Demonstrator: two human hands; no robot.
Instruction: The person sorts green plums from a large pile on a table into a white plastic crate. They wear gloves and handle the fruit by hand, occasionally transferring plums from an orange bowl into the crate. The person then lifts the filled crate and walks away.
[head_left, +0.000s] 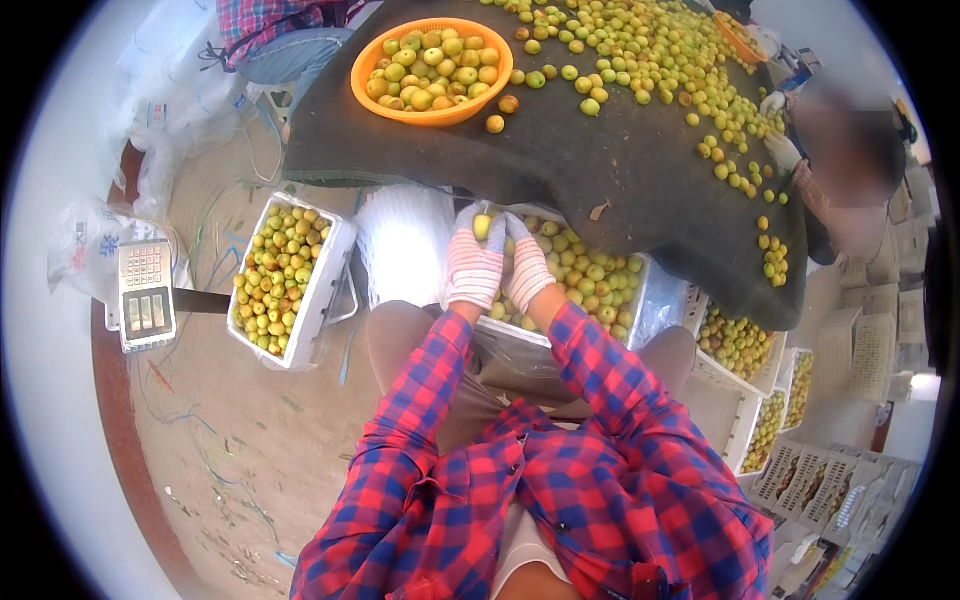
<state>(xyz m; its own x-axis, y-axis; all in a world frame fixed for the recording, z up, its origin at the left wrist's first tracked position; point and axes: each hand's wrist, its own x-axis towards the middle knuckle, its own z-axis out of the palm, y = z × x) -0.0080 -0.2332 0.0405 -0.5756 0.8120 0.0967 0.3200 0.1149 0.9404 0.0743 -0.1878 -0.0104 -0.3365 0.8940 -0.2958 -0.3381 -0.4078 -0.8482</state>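
Observation:
My left hand (475, 262), in a striped knit glove, has a small yellow fruit (481, 226) at its fingertips. Close beside it is my right hand (529, 264), gloved alike; its fingertips come near the left ones, and whether it grips anything is hidden. Both hands are over a white box (517, 332) between my knees, filled with round yellow-green fruits (589, 281). To the left of the hands lies a pile of white foam netting (405, 244). A dark cloth (480, 161) hangs over the far edge of the box.
An orange basket of fruit (358, 86) and many loose fruits (652, 45) rest on the dark-covered table. Left are a filled white foam box (300, 330) and a scale's keypad display (146, 296). A co-worker's gloved hand (782, 152) touches fruit at right. Filled crates (739, 345) stand below.

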